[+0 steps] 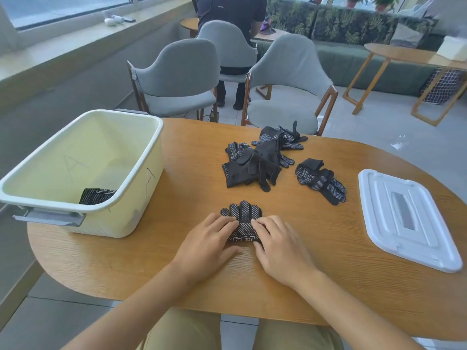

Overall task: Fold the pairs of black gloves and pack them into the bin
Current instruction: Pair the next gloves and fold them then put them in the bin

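one folded pair (97,196) lies in the bin (141,178). my left hand (207,238) and right hand (280,243), fingers flat and together, press a glove pair (242,218); the loose gloves (260,160) remain unfolded, by my judgement.

On the table (177,269), the bin (83,170) sits at the left with 1 folded glove (97,195) inside (near its front wall). The lid (406,218) lies at the right. A pile of gloves (255,162) lies between them, farther back. Both hands (209,245) (280,248) press 1 glove (243,223) at the front.
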Demonstrator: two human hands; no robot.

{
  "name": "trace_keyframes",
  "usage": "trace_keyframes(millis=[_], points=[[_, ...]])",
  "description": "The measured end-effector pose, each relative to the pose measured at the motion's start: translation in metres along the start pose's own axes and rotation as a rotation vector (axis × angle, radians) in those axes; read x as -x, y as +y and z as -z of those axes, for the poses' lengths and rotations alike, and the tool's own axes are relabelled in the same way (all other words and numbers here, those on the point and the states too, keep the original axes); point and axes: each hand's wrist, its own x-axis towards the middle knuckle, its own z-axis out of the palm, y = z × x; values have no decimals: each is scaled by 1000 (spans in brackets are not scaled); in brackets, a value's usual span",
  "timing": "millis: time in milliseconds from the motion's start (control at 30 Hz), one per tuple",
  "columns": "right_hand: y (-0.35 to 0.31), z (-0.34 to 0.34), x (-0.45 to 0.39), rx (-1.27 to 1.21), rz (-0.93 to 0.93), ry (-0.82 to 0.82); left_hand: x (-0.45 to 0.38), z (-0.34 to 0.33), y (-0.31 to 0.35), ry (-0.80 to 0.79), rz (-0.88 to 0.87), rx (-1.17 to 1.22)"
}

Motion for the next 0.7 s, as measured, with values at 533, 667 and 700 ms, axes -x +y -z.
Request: trace_keyframes(millis=[533,667,700], points=[[11,14,-46,-325,-320,-109,-44,22,-3,-48,381,334],[15,15,-67,-377,-406,-222,-65,20,-13,-106,426,325],[15,14,-72,-358,-404,-234,-69,19,-15,-116,442,316]])
